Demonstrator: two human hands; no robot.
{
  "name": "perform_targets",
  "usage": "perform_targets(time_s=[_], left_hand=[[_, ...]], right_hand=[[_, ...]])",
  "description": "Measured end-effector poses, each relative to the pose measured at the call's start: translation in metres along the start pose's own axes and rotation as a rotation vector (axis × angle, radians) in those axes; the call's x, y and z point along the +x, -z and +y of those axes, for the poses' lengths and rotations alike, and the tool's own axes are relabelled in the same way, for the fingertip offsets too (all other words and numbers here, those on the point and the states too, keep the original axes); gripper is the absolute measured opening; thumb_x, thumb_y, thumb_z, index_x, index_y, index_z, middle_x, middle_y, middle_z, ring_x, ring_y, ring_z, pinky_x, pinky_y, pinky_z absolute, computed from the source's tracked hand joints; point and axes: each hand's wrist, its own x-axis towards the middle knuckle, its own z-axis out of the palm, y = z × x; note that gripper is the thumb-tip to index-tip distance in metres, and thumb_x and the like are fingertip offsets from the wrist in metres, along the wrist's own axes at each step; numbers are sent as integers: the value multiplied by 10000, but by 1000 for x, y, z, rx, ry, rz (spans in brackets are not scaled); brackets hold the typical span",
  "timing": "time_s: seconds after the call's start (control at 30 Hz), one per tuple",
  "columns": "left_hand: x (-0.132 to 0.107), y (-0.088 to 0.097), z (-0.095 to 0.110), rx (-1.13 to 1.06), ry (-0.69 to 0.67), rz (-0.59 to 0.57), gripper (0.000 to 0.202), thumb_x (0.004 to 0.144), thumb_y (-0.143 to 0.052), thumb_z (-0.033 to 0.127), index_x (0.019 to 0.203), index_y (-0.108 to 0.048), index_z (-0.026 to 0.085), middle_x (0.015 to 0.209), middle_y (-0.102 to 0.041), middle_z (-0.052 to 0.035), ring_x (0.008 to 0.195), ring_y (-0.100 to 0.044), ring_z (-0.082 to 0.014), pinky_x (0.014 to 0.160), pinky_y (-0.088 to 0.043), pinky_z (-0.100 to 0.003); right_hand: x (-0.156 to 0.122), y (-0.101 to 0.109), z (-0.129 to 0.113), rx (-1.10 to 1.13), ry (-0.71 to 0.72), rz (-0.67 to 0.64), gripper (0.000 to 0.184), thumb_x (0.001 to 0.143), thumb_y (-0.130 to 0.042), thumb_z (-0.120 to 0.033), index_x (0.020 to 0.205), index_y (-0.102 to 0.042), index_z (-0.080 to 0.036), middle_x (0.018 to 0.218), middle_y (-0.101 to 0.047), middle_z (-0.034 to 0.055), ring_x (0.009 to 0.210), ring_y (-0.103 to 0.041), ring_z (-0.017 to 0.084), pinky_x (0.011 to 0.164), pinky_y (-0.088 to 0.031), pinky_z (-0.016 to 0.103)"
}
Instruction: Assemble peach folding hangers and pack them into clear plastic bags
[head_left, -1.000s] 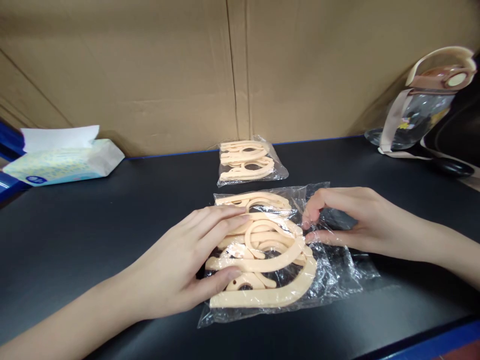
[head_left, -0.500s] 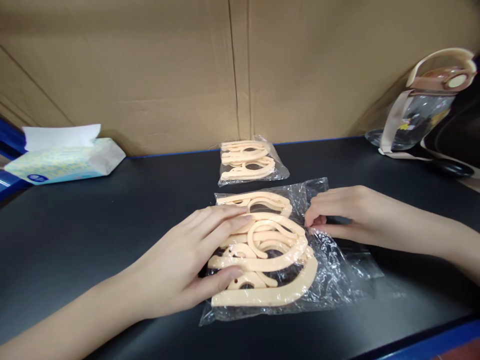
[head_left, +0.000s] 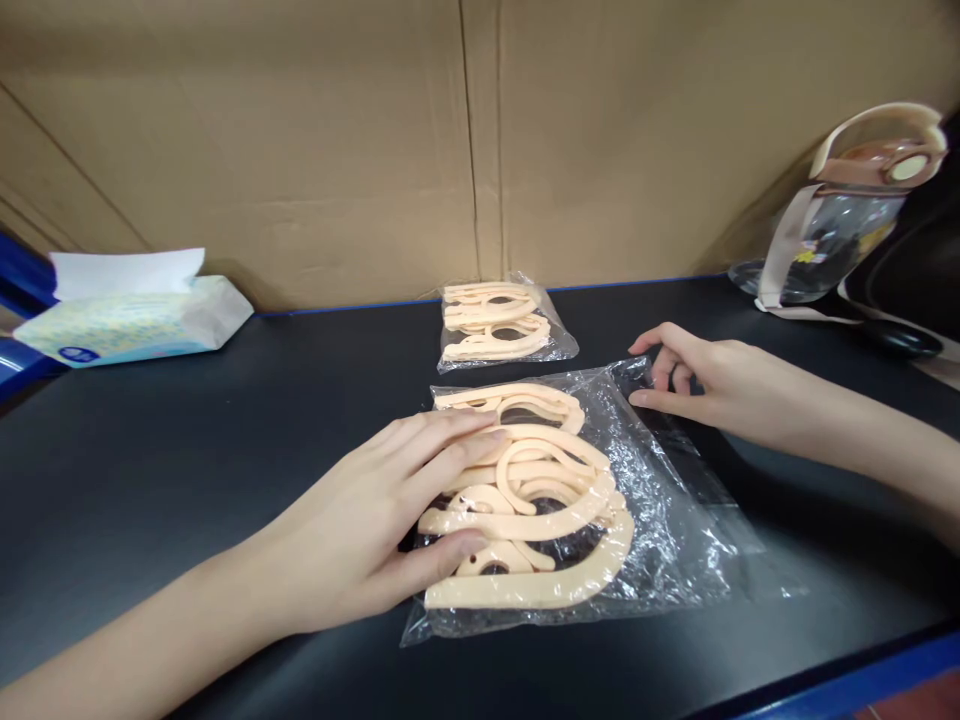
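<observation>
Cream plastic folding hangers lie folded inside a clear plastic bag on the black table. My left hand rests on the left part of the bag, fingers stretched over the hangers and thumb spread lower down. Beside the bag's far right corner is my right hand, its thumb and forefinger apart and nothing visible between them. The bag's loose right side spreads over the table, wrinkled and shiny. Farther back, a second clear bag holds similar cream hangers.
A tissue pack stands at the back left with a white tissue sticking out. At the back right are a clear water bottle with a strap and a black mouse. A cardboard wall rises behind the black table.
My right hand has let go of the bag's right side and moved up toward its far corner, fingers parting. The loose plastic lies flatter. My left hand stays in place.
</observation>
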Motion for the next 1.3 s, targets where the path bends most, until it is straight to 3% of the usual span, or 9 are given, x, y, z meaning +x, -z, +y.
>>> perform_targets(time_s=[0.1,0.27,0.43,0.6,0.77,0.93,1.07,1.17,1.3], left_hand=[[-1,0,0,-6,3,1,510,1103,-493,470,1567,-439,266,1579,-546,-99,1426,-534,-275,1194,-446,-418],[-1,1,0,-15,2,-13,519,1102,-496,472,1577,-424,277,1593,-534,-88,1442,-520,-264,1207,-434,-404],[0,1,0,-27,14,-19,529,1091,-517,471,1578,-438,281,1571,-557,-104,1430,-539,-294,1196,-451,-441],[1,1,1,-22,16,-19,523,1097,-500,483,1573,-440,277,1564,-562,-102,1424,-540,-287,1195,-447,-435],[1,0,1,-21,5,-15,528,1100,-495,476,1582,-422,273,1576,-548,-99,1425,-534,-282,1194,-443,-429],[2,-1,-1,-24,-11,-9,555,1087,-519,464,1598,-403,283,1562,-562,-95,1392,-563,-283,1180,-462,-426],[2,0,0,-28,-5,-14,541,1101,-489,469,1602,-388,290,1564,-557,-98,1406,-551,-287,1181,-457,-436],[2,-1,1,-26,-6,-17,532,1105,-485,462,1597,-384,288,1570,-548,-97,1415,-539,-288,1191,-440,-437],[2,-3,4,-17,25,2,575,1116,-416,532,1625,-312,284,1582,-539,-94,1424,-523,-288,1201,-411,-436]], right_hand=[[-3,2,-15,230,45,-121,471,930,-587,-503,1274,-504,-192,645,-678,-24,567,-630,200,556,-481,338],[-11,3,-39,613,114,-50,567,981,-623,-430,1442,-381,-207,640,-660,-45,516,-592,173,481,-477,306],[-15,-4,-47,744,267,-40,447,1017,-620,-332,1425,-442,-291,843,-758,-5,833,-764,207,801,-621,358],[-19,-8,-45,494,462,-2,507,1029,-599,-252,1504,-438,-325,1282,-742,47,1213,-703,205,1085,-552,391],[-18,-11,-46,246,634,-46,636,984,-708,-417,1555,-488,-243,1606,-546,130,1496,-499,272,1233,-426,467],[-15,-20,-49,172,679,-138,780,968,-718,-492,1640,-410,-243,1715,-385,140,1601,-327,294,1301,-270,549],[-13,-25,-54,148,737,-208,798,955,-724,-523,1632,-427,-223,1714,-372,139,1609,-302,274,1324,-186,536],[-13,-26,-56,108,771,-223,680,1008,-658,-465,1602,-469,-193,1715,-371,131,1619,-274,231,1335,-164,500],[-15,-28,-54,119,772,-217,508,1109,-422,-292,1604,-442,-177,1719,-378,115,1619,-270,186,1338,-193,477]])
